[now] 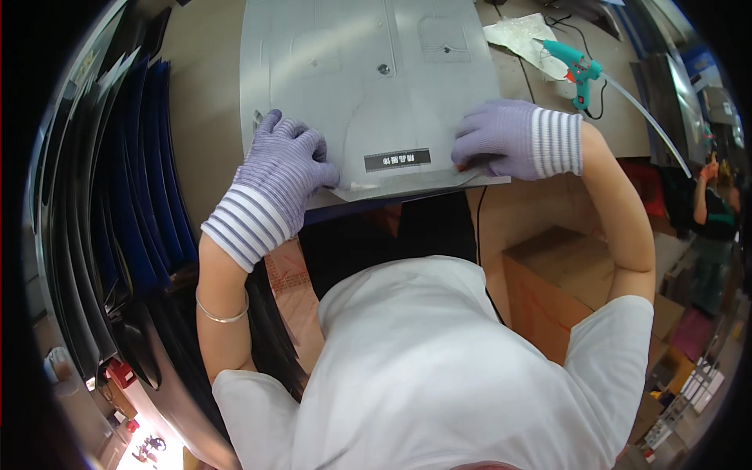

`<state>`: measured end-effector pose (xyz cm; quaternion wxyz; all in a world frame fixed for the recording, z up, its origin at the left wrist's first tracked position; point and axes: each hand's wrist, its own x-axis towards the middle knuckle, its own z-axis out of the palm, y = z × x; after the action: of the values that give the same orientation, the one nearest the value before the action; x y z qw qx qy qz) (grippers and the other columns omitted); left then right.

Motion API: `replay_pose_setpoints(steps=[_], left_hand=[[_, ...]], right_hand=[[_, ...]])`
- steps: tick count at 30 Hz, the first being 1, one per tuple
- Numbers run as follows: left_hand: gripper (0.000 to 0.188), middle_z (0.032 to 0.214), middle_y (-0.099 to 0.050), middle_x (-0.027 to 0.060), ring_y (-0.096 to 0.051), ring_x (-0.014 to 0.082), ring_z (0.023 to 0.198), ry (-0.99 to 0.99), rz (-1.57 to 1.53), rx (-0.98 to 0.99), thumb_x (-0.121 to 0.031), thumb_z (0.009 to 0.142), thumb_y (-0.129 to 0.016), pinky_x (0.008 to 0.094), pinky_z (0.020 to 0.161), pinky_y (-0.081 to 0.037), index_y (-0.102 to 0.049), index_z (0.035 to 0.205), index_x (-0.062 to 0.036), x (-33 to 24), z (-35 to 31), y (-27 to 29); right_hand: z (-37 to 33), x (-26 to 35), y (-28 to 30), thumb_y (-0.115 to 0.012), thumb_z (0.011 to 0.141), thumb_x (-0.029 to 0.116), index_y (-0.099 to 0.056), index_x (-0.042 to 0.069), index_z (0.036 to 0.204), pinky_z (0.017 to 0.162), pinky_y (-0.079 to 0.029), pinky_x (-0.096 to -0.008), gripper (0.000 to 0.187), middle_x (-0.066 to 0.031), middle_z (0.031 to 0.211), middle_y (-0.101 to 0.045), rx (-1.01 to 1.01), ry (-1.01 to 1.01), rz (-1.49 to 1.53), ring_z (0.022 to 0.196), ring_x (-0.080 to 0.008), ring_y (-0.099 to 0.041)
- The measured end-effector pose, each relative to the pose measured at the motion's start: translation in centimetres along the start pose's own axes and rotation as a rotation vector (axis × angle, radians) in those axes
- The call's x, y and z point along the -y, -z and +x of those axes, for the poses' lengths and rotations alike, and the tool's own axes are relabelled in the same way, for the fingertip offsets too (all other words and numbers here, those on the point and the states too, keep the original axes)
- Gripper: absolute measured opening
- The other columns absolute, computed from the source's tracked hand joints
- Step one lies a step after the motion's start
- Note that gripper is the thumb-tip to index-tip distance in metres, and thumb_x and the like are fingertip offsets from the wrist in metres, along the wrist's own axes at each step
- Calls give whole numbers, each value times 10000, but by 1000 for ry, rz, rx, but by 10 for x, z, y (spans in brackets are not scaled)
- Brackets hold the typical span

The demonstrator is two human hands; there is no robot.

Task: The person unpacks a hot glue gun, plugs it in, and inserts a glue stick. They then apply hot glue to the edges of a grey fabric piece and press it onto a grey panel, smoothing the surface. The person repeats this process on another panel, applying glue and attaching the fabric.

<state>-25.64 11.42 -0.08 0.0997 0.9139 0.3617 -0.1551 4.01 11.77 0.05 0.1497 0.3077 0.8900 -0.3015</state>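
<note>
A large grey, smooth plastic-looking sheet point(352, 94) lies flat on the table, with pocket outlines, a round button-like mark and a black label point(397, 160) near its front edge. A narrow strip along that edge is bent up. My left hand point(288, 160), in a purple-and-white striped knit glove, grips the sheet's front left corner with bent fingers, the thumb at the bent strip. At the front right corner my right hand point(497, 141), gloved alike, curls its fingers over the edge. A small red spot shows beneath those fingers; I cannot make out what it is.
A teal glue gun point(578, 69) with a long white glue stick rests at the back right, beside a crumpled whitish sheet point(526, 43). Dark blue and black panels point(149, 172) stand in a row at left. A cardboard box point(556, 270) sits below the table at right. Another person point(713, 196) is far right.
</note>
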Motion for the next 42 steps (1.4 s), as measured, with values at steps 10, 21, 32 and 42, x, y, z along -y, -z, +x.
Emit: replay_pose_setpoints(steps=[10,21,32,42], left_hand=[[172,876,-583,98,-546,263,928,-90,-6,-183,-74,741,-663,371,845,-463,-690,910,-67,-10,13,-6],[533,993,-574,182,-545,335,934,388,-463,-764,-173,735,-661,445,840,-416,-494,1211,-2,-33,32,-58],[435,787,-552,128,-577,291,714,494,-428,-658,-83,758,-609,433,702,-470,-580,1191,-121,-36,39,-58],[157,778,-579,134,-580,303,698,432,-366,-731,-161,800,-643,397,672,-472,-562,856,-38,-15,79,-47]], right_hand=[[20,47,-14,-655,773,165,-570,63,1107,850,-475,-376,359,-107,1001,-581,-311,-427,-415,1012,-259,-551],[52,42,-69,-627,762,152,-540,53,1112,726,-507,-392,374,-141,925,-587,-1117,-648,87,805,-313,-610],[64,50,-66,-597,776,137,-550,84,1062,708,-507,-407,294,-120,920,-611,-1019,-676,-21,774,-313,-625],[90,30,-9,-534,875,314,-577,68,962,731,-510,-403,264,-138,856,-656,-514,-770,-13,817,-309,-643]])
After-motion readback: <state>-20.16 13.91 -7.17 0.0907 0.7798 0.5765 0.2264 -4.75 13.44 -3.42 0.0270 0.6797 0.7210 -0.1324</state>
